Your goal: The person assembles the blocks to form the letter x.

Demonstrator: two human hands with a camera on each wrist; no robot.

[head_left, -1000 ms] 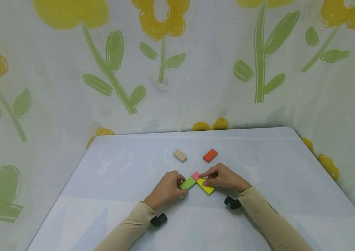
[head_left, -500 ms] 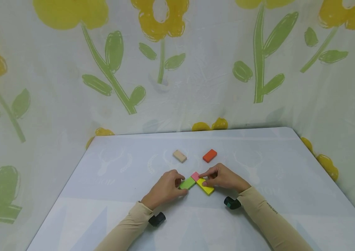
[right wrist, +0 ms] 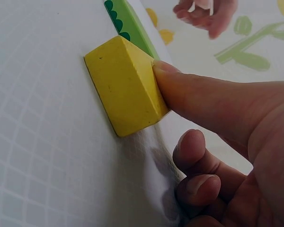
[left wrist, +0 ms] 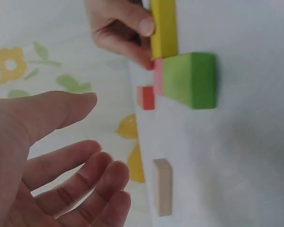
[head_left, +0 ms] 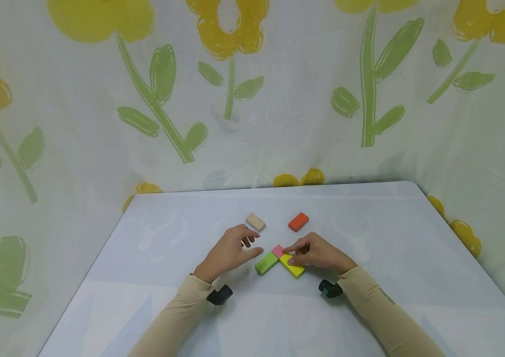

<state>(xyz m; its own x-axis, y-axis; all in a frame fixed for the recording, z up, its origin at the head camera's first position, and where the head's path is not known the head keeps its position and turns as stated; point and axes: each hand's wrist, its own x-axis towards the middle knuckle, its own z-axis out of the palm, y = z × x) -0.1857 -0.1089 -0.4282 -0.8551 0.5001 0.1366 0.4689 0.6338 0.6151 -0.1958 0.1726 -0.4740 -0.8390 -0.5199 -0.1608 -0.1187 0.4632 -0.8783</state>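
Observation:
A green block (head_left: 266, 263) and a yellow block (head_left: 296, 271) lie on the table in a V shape, with a pink block (head_left: 277, 249) at the far corner between them. My right hand (head_left: 321, 252) pinches the yellow block, the thumb on its side and the index finger at its far end by the pink one. In the right wrist view the thumb presses the yellow block (right wrist: 114, 90) while other fingers curl below it. My left hand (head_left: 229, 254) hovers left of the green block, thumb and fingers spread apart and holding nothing; the left wrist view shows it clear of the green block (left wrist: 180, 78).
Farther back on the table (head_left: 346, 317) lie a plain wooden block (head_left: 256, 222) at left and an orange-red block (head_left: 298, 221) at right. A flower-printed cloth (head_left: 288, 129) hangs behind the table's back edge. Both wrists wear small black devices.
My left hand has let go of the green block and moved up and to the left, its fingers opening. My right hand stays in place on the yellow block.

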